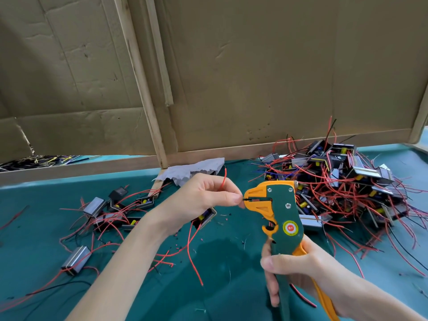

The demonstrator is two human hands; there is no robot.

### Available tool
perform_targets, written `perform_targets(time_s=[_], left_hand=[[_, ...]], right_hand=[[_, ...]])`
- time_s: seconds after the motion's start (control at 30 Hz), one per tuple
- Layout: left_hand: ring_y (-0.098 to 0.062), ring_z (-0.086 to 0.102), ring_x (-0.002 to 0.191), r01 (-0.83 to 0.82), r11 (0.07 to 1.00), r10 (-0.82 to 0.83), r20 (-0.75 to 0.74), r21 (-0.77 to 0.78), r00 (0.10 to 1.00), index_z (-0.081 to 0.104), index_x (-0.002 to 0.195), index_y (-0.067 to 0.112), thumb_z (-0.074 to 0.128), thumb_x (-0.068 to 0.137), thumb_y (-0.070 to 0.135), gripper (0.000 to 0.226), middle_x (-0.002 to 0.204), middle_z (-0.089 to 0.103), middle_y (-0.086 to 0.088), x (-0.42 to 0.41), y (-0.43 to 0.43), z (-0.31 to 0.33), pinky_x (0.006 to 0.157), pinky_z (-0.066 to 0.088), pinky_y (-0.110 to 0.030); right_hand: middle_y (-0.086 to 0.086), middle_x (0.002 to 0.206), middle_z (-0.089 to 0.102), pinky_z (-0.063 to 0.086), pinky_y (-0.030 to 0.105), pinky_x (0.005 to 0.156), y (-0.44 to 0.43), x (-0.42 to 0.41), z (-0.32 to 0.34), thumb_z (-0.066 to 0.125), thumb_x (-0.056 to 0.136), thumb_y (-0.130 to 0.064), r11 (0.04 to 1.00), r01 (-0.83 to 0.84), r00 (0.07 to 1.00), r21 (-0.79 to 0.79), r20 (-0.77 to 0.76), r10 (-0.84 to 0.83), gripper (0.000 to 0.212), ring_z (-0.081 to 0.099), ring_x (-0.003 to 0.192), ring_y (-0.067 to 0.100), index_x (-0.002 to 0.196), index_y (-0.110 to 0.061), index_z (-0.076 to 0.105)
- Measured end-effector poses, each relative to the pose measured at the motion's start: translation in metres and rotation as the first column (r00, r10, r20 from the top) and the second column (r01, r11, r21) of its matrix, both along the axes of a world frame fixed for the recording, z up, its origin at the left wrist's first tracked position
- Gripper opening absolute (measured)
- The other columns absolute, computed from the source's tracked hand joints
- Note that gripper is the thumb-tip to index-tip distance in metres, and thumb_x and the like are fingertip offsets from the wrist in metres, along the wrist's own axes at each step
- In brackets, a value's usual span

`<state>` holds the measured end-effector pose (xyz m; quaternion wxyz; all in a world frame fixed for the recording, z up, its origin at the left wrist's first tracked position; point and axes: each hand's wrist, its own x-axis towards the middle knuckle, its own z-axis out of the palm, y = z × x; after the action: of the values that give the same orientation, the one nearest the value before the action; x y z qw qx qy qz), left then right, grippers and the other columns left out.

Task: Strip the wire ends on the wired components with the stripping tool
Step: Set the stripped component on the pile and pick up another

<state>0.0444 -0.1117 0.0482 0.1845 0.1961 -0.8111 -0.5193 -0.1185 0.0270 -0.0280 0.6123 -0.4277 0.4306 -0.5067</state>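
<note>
Pinching wire end (249, 200) inside stripping tool (284, 210)

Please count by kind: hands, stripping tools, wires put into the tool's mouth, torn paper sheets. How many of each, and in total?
hands: 2, the left hand and the right hand
stripping tool: 1
wire in the tool's mouth: 1, black
torn paper sheet: 1
total: 5

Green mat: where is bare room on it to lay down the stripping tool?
The mat is barest at far left, between the wooden rail and the small group of components. At front centre it is nearly bare, with only insulation crumbs and a red wire. The right side is crowded by the big pile of components.
</note>
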Motion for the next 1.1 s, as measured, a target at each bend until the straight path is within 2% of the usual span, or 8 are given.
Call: perform_targets(time_s=[0.13,0.2,0.27,0.4,0.5,0.6,0.87,1.1], left_hand=[[0.001,0.048,0.062,-0.016,0.999,0.015,0.011,0.043,1.000,0.060,0.085,0.017,0.060,0.092,0.017,0.008,0.067,0.061,0.017,-0.002,-0.003,-0.005,0.061,0.037,-0.009],[-0.008,0.035,0.062,-0.028,0.972,0.039,-0.044,0.233,0.998,0.047,0.086,0.017,0.052,0.097,0.024,0.013,0.065,0.056,0.013,-0.005,-0.004,-0.012,0.060,0.031,-0.019],[-0.010,0.032,0.061,-0.022,0.938,0.057,-0.091,0.345,0.994,0.042,0.085,0.015,0.038,0.102,0.024,0.020,0.069,0.059,0.007,-0.009,-0.004,-0.018,0.060,0.029,-0.022],[-0.006,0.037,0.059,-0.104,0.989,0.118,-0.124,0.109,0.985,0.057,0.082,0.013,0.040,0.100,0.020,0.026,0.072,0.061,0.012,-0.011,-0.007,-0.022,0.060,0.033,-0.016],[0.003,0.057,0.073,-0.126,0.989,0.117,-0.116,-0.074,0.986,0.070,0.089,0.021,0.052,0.095,0.017,0.019,0.081,0.069,0.019,-0.009,-0.006,-0.016,0.072,0.041,-0.008],[-0.004,0.066,0.087,-0.148,0.977,0.128,-0.133,-0.155,0.983,0.074,0.091,0.024,0.064,0.088,0.007,0.019,0.091,0.074,0.009,-0.009,-0.004,-0.012,0.081,0.048,-0.013],[-0.013,0.058,0.069,-0.199,0.965,0.167,-0.187,-0.169,0.968,0.075,0.081,0.014,0.071,0.084,0.013,0.005,0.075,0.070,-0.010,-0.009,0.000,-0.010,0.067,0.044,-0.026],[-0.001,0.060,0.067,-0.157,0.977,0.136,-0.145,-0.147,0.980,0.074,0.082,0.012,0.070,0.084,0.010,0.005,0.072,0.070,0.008,-0.009,0.001,-0.010,0.065,0.045,-0.012]], right_hand=[[0.020,0.047,0.050,0.045,0.031,0.044,0.000,0.012,-0.007,0.081,0.056,-0.027,0.986,0.163,0.987,0.034,0.000,-0.163,0.034,0.050,0.037,0.027,0.058,-0.005,0.055],[0.018,0.045,0.044,0.039,0.029,0.039,-0.002,0.013,-0.011,0.080,0.052,-0.032,0.957,0.286,0.958,0.042,-0.015,-0.286,0.043,0.043,0.034,0.025,0.052,-0.004,0.048],[0.020,0.049,0.046,0.042,0.030,0.041,-0.003,0.012,-0.010,0.080,0.052,-0.030,0.962,0.272,0.961,0.036,0.035,-0.273,0.037,0.046,0.038,0.027,0.053,-0.006,0.052],[0.028,0.072,0.058,0.055,0.045,0.062,-0.009,0.007,0.000,0.073,0.063,-0.006,0.983,0.183,0.966,-0.011,0.185,-0.178,0.011,0.063,0.065,0.041,0.071,-0.004,0.066],[0.031,0.072,0.059,0.056,0.046,0.062,-0.010,0.004,0.000,0.067,0.065,0.000,0.982,0.188,0.967,-0.010,0.178,-0.183,0.006,0.063,0.064,0.043,0.071,-0.001,0.067],[0.031,0.071,0.060,0.056,0.047,0.064,-0.009,0.006,-0.001,0.067,0.064,0.000,0.986,0.168,0.974,-0.004,0.156,-0.166,0.006,0.063,0.063,0.043,0.069,-0.003,0.069],[0.031,0.073,0.061,0.055,0.047,0.067,-0.005,0.007,-0.003,0.078,0.059,-0.011,0.995,0.084,0.991,-0.051,0.112,-0.078,0.021,0.064,0.069,0.045,0.076,-0.004,0.069],[0.028,0.074,0.062,0.054,0.047,0.069,-0.006,0.004,-0.003,0.078,0.065,-0.012,0.996,0.044,0.996,-0.082,0.082,-0.038,0.018,0.064,0.070,0.043,0.078,-0.004,0.069]])
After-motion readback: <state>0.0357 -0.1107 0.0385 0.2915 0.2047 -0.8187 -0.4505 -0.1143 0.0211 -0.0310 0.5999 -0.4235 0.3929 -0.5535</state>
